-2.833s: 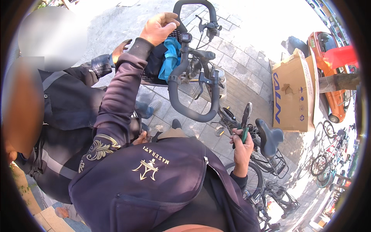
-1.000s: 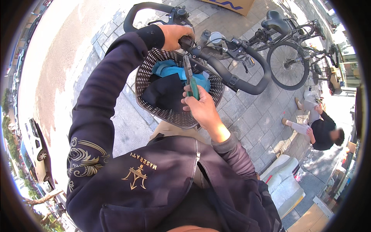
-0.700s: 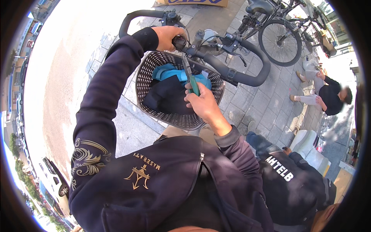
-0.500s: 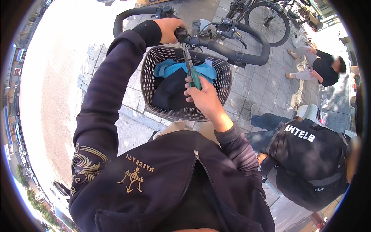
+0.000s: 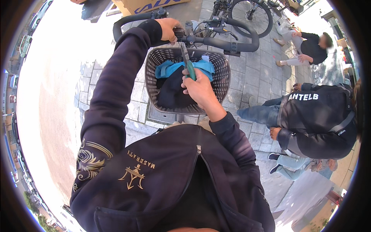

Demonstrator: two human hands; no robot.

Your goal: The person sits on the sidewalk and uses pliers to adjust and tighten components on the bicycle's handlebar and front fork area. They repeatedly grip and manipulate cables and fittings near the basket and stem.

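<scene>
My left hand (image 5: 168, 30) is closed round a small black part (image 5: 179, 33) on the bicycle's padded handlebar (image 5: 243, 46), left of the stem. My right hand (image 5: 195, 83) grips pliers (image 5: 190, 67) with green handles. Their metal jaws point up to just below that part, beside my left fingertips; whether they touch it I cannot tell. Below the handlebar a brown plastic basket (image 5: 226, 69) holds turquoise cloth (image 5: 164, 69) and black cloth (image 5: 172, 92). A brake lever (image 5: 230, 33) sits right of the stem.
A cardboard box (image 5: 135, 5) and more bicycles (image 5: 251, 17) stand beyond. A person in a dark top (image 5: 315, 50) is at upper right; another in a dark jacket (image 5: 317, 123) is beside me at right, with light-blue-trousered legs (image 5: 290, 166) behind. Cars (image 5: 25, 44) line the far left.
Since the oldest frame my left hand has closed on the handlebar and my right hand has brought the pliers up beside it. The view has turned; lately the handlebar and bicycles sit higher in it.
</scene>
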